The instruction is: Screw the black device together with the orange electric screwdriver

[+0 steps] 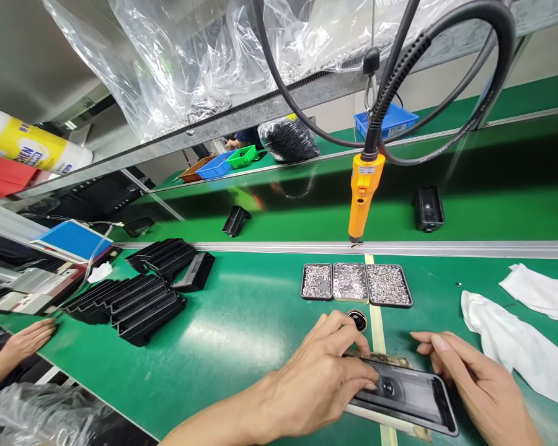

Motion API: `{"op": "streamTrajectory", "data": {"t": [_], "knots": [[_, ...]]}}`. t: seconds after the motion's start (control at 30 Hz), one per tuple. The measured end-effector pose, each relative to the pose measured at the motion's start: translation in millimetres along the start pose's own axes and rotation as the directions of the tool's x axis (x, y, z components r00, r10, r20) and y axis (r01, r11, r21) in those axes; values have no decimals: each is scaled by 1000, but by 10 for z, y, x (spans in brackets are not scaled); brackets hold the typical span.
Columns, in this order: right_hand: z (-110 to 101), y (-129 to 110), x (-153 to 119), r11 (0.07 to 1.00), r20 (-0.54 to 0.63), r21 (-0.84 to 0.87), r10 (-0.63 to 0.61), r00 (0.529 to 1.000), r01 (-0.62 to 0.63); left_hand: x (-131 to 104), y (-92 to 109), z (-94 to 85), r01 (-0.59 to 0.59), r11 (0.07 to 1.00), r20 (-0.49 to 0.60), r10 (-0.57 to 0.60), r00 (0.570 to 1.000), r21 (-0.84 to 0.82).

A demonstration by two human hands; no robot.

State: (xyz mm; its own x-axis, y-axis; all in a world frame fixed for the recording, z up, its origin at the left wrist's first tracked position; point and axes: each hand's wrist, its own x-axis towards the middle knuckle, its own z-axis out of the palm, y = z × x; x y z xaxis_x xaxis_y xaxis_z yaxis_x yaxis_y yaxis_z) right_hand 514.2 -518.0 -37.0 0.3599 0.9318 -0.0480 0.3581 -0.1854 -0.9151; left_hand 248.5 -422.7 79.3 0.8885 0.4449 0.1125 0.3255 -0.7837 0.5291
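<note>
On the green worktop [223,347], the left hand [320,384] presses flat and open-fingered on a black panel [407,396] while the right hand [478,384], grip open, steadies its edge below three screw trays [356,284].

Both hands are bare, without gloves, rings or a watch. The left hand [323,378] shows a bare forearm with no sleeve in view. The right hand [478,384] has short, plain nails on its fingers [439,342]
</note>
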Motion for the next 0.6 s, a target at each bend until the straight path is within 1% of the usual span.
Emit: {"op": "streamTrajectory", "data": {"t": [0.17,0.27,0.33,0.43,0.53,0.6], "knots": [[5,-30,8,1000,-6,-5,-3,1000,3,-77,-21,-85,-48,996,-59,44,997,-73],[8,-35,14,1000,-6,-13,-2,1000,2,-155,-70,-114,-72,996,-77,68,995,-51],[9,-36,13,1000,-2,-16,-4,1000,4,-207,-125,-86,-110,994,-55,111,992,21],[9,-43,6,1000,8,-18,-6,1000,6,-260,-220,4,-166,976,42,162,986,140],[13,-66,1,1000,16,-21,-6,1000,6,-246,-278,63,-214,958,114,195,974,190],[13,-85,3,1000,17,-23,-9,1000,10,-197,-283,69,-253,946,123,231,965,205]]}}
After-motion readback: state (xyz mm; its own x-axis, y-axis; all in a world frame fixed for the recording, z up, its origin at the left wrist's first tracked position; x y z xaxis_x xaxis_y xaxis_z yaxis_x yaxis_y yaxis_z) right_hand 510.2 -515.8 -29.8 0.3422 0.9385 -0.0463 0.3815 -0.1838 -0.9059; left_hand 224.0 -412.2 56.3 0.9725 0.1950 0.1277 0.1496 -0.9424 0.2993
